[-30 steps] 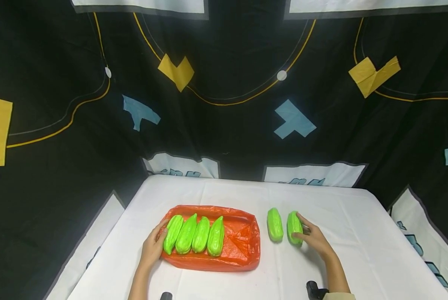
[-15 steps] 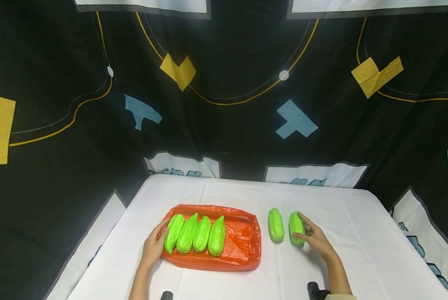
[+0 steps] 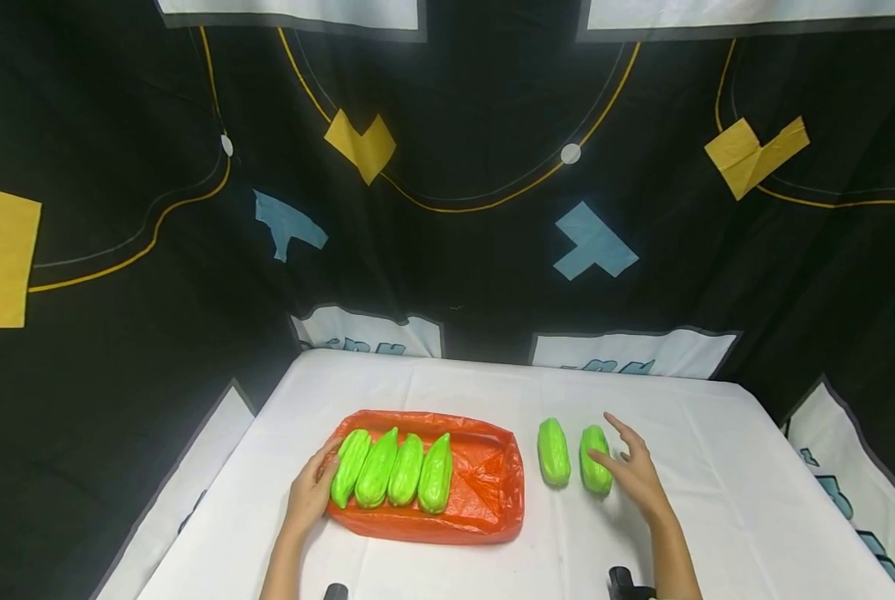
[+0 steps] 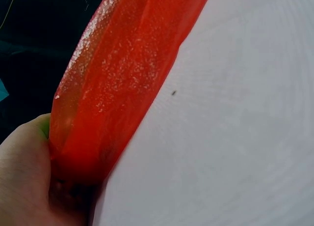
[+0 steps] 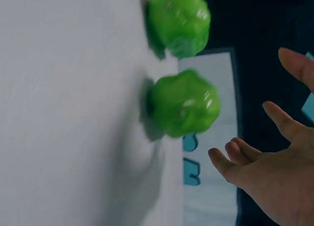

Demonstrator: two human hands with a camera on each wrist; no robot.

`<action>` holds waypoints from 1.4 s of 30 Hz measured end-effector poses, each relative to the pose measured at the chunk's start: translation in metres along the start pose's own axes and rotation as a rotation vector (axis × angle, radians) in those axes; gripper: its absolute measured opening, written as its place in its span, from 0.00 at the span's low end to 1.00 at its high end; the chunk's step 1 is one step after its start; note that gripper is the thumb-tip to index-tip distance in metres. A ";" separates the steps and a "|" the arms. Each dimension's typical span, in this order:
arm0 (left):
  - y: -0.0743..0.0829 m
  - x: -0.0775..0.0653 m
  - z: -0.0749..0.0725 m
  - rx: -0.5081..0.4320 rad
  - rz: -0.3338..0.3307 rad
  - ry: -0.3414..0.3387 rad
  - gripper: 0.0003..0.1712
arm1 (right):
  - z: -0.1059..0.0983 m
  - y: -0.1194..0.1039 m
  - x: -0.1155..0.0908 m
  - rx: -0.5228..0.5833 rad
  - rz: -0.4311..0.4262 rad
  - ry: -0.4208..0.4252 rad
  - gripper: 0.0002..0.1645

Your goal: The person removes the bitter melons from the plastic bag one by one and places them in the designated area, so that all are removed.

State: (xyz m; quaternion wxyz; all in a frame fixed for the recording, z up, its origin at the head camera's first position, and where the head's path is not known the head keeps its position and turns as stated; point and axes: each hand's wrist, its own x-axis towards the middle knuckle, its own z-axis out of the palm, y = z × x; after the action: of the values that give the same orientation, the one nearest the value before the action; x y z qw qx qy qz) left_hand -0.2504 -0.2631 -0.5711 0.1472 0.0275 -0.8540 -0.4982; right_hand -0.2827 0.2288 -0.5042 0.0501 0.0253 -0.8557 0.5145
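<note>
My left hand grips the left end of a tray covered in orange-red plastic. In the left wrist view, the thumb side lies over the tray's wall, and the other fingers are mostly hidden. Several glossy, ridged green gourds lie side by side in the tray's left part. On the table to its right lie two more, an inner gourd and an outer gourd. Fingers spread, my right hand is just right of and above the outer gourd. The right wrist view shows a gap between that hand and both gourds.
A white cloth covers the table. Behind it hangs a black curtain with yellow and blue patches. Part of a dark wrist device shows near the front edge.
My right hand has let go of the outer gourd and drawn slightly up and right, its fingers spreading. The gourd stays on the table. My left hand keeps its hold on the tray.
</note>
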 end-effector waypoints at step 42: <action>0.001 0.000 -0.001 0.016 -0.056 -0.019 0.25 | 0.181 -0.095 -0.035 0.339 -0.154 -0.073 0.32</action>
State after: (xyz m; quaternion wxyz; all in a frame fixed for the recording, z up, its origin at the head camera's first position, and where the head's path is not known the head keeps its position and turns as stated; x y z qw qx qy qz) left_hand -0.2499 -0.2629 -0.5695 0.1249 0.0481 -0.8581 -0.4957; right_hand -0.2494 0.0240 -0.5095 0.0532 0.1173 -0.7536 0.6445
